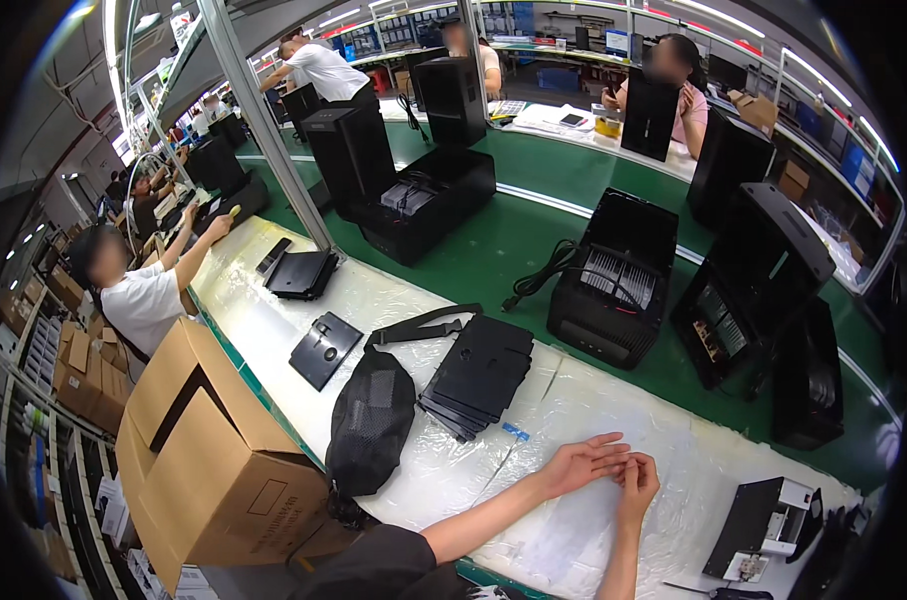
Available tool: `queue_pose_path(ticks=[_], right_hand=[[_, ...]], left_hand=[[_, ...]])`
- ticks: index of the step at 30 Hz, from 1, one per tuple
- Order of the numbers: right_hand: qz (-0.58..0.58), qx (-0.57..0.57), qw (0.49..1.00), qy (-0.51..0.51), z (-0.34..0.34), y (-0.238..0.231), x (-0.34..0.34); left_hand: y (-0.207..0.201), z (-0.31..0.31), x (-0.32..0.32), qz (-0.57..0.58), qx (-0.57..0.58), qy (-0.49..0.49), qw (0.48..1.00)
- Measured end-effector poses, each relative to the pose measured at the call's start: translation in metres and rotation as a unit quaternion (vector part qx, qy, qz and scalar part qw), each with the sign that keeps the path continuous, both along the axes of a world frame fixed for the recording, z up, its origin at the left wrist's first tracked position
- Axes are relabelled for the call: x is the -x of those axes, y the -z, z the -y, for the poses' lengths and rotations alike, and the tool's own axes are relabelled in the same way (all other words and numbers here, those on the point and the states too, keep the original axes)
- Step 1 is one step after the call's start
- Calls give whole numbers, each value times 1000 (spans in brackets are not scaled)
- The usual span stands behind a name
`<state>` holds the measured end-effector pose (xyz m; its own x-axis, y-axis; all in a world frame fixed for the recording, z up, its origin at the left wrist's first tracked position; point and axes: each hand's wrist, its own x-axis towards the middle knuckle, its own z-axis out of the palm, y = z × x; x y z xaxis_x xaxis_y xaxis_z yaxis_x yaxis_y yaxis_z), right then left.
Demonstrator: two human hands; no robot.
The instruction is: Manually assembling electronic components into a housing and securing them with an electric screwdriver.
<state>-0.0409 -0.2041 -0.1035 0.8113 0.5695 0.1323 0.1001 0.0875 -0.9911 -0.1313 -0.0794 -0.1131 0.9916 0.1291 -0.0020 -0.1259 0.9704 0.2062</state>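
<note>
Over the plastic-covered bench, my left hand [582, 464] is held out with its fingers stretched and no object in its palm. Close to its fingertips, my right hand [637, 484] has its fingers curled into a pinch. Whatever may be between those fingers is too small to make out. Left of my hands lies a stack of flat black plastic panels [482, 365]. Beside it is a black mesh bag [374, 420] with a strap. A small strip of blue tape [516, 432] sticks to the bench near my left forearm.
A black-and-white dispenser-like device [764, 525] stands at the right. An open cardboard box [214, 460] is at the left edge. Beyond the bench, a green conveyor [514, 240] carries several black housings, including an open one [614, 280] with a cable. Co-workers stand or sit around.
</note>
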Motion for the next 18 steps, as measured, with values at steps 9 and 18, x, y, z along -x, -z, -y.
queue_pose_path(ticks=[9, 18], right_hand=[[-38, 1, 999, 6, -3, 0, 2], [-31, 17, 999, 11, -9, 0, 4]], left_hand=[[-3, -2, 5, -4, 8, 1, 1000], [-4, -8, 7, -11, 32, -7, 999]])
